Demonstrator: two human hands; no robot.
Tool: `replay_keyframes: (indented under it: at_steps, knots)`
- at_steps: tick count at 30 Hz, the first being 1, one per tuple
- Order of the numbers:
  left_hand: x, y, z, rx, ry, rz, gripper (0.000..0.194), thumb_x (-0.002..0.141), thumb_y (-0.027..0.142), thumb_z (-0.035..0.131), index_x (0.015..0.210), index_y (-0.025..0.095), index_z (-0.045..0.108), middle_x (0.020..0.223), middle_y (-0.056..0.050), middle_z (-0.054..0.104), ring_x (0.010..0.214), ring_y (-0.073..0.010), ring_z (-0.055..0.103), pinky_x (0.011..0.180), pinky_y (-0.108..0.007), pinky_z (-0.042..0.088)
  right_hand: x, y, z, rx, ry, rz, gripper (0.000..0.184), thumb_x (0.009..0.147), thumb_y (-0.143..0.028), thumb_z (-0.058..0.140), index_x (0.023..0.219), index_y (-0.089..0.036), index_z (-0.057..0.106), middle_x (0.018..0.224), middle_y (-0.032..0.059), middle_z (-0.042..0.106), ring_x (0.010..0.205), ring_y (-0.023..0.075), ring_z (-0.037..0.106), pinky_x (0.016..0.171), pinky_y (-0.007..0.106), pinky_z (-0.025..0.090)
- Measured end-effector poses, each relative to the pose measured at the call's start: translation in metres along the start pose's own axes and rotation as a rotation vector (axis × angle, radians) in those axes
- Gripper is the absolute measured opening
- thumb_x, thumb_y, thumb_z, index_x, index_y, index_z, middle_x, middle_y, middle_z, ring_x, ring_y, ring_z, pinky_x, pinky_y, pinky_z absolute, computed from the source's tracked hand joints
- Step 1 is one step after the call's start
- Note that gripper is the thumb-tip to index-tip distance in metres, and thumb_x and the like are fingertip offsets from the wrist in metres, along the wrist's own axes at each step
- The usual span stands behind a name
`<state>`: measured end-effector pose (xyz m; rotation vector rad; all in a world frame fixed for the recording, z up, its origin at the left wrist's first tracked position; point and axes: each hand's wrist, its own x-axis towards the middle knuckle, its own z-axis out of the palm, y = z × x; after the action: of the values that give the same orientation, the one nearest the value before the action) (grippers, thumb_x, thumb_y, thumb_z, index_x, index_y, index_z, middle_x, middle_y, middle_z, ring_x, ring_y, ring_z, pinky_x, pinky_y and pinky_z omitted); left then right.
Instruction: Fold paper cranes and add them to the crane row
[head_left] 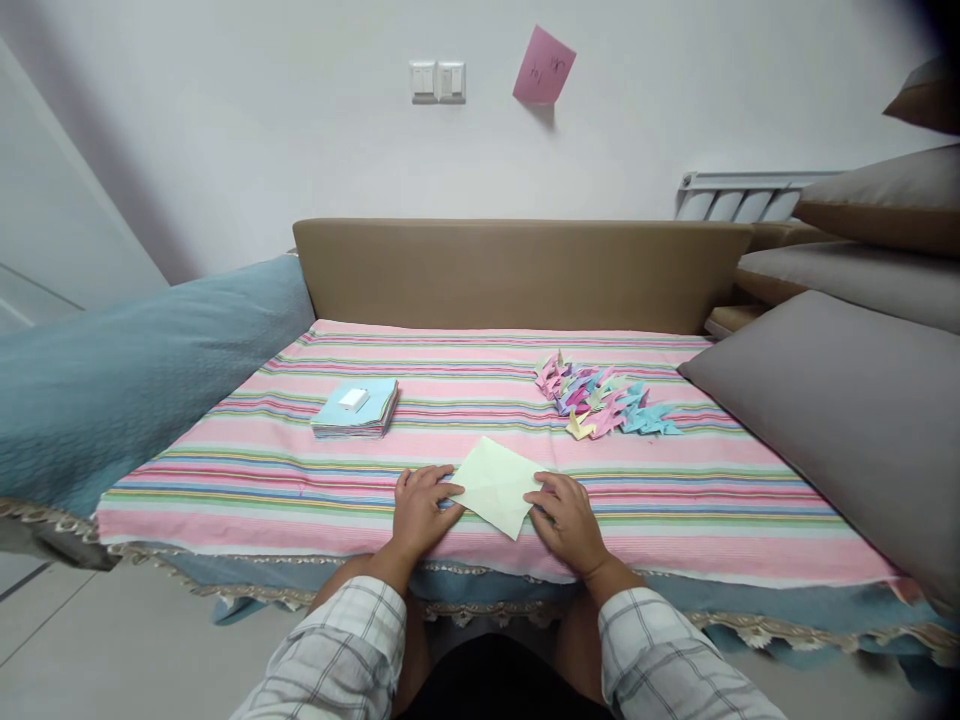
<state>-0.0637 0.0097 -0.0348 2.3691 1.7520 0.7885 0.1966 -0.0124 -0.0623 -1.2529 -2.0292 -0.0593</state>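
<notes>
A pale green square of origami paper (496,487) with faint creases lies between my hands, turned so that a corner points towards me. My left hand (425,508) pinches its left corner with thumb and fingers. At the right corner, my right hand (566,518) grips the edge the same way. Beyond my right hand sits a cluster of folded paper cranes (600,398) in pink, purple, yellow, green and blue. To the left, a stack of coloured paper squares (360,418) carries a small white box-like object (353,400) on its top sheet.
A striped cloth (255,480) covers the seat. Behind it rises a brown backrest (517,275). A blue-covered armrest (150,360) borders the left side, and grey cushions (847,420) are piled at the right. A pink note (544,68) and light switches (438,82) are on the wall.
</notes>
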Motion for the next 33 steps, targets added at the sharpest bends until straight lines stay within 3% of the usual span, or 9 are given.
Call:
replay_keyframes:
  at_steps: [5,10,16,18,22,24,28,33]
  knots:
    - [-0.0027,-0.0021,0.0013,-0.025,0.05,0.093,0.015,0.067,0.032,0.069,0.082,0.033,0.07,0.12,0.003,0.061,0.111,-0.0244,0.051,0.104,-0.05,0.02,0.0,0.0006,0.0013,0.03,0.062,-0.045,0.019,0.079,-0.02,0.054,0.094,-0.024,0.065,0.114,0.0075,0.055,0.104,0.023,0.048,0.089,0.04,0.035]
    - [-0.0037,-0.0029,0.0019,-0.034,0.069,0.132,0.016,0.064,0.038,0.073,0.077,0.03,0.069,0.12,0.0,0.061,0.11,-0.0263,0.051,0.102,-0.051,0.023,-0.0016,-0.0057,-0.0026,0.031,0.036,-0.16,0.028,0.073,-0.023,0.059,0.101,-0.023,0.061,0.115,0.0087,0.054,0.106,0.0257,0.047,0.09,0.043,0.034]
    - [-0.0049,-0.0013,0.0001,-0.007,0.072,0.152,0.018,0.061,0.037,0.073,0.074,0.027,0.066,0.123,-0.001,0.059,0.111,-0.0271,0.05,0.101,-0.051,0.025,-0.0041,-0.0072,-0.0004,0.005,0.045,-0.219,0.023,0.075,-0.016,0.055,0.094,-0.025,0.064,0.114,0.0069,0.053,0.102,0.024,0.047,0.087,0.041,0.034]
    - [-0.0056,0.0003,-0.001,0.005,0.07,0.165,0.021,0.063,0.036,0.071,0.081,0.027,0.066,0.123,-0.001,0.059,0.111,-0.0266,0.05,0.102,-0.051,0.024,-0.0041,-0.006,0.001,0.003,0.05,-0.204,0.021,0.076,-0.015,0.053,0.092,-0.024,0.065,0.109,0.0071,0.055,0.1,0.0235,0.047,0.085,0.04,0.035]
    - [-0.0065,0.002,-0.0006,0.042,0.081,0.207,0.044,0.065,0.027,0.065,0.109,0.029,0.061,0.129,-0.003,0.054,0.114,-0.0266,0.047,0.102,-0.05,0.025,-0.0039,-0.0032,0.0038,0.035,-0.005,-0.182,0.02,0.08,-0.014,0.05,0.093,-0.021,0.064,0.085,0.0056,0.057,0.081,0.019,0.048,0.073,0.033,0.038]
    - [-0.0066,0.0012,0.0011,0.061,0.102,0.218,0.047,0.065,0.022,0.062,0.112,0.03,0.06,0.133,-0.003,0.051,0.116,-0.0272,0.045,0.102,-0.05,0.026,-0.0039,-0.0019,0.005,0.054,-0.032,-0.19,0.019,0.082,-0.015,0.049,0.094,-0.02,0.064,0.08,0.0049,0.058,0.077,0.018,0.048,0.07,0.032,0.038]
    - [-0.0071,-0.0011,0.0036,0.062,0.149,0.226,0.029,0.069,0.021,0.061,0.095,0.033,0.069,0.133,-0.002,0.05,0.116,-0.0276,0.045,0.1,-0.051,0.028,-0.0031,-0.001,0.0061,0.063,0.005,-0.167,0.02,0.081,-0.013,0.049,0.093,-0.02,0.064,0.082,0.0049,0.057,0.08,0.0187,0.048,0.072,0.032,0.039]
    - [-0.0093,-0.0003,0.0015,0.03,0.154,0.257,0.01,0.074,0.038,0.064,0.077,0.032,0.071,0.129,-0.001,0.054,0.116,-0.0283,0.044,0.1,-0.053,0.025,-0.0015,-0.005,0.005,0.045,0.077,-0.135,0.02,0.078,-0.017,0.054,0.095,-0.02,0.064,0.098,0.0079,0.055,0.093,0.0213,0.05,0.08,0.036,0.041]
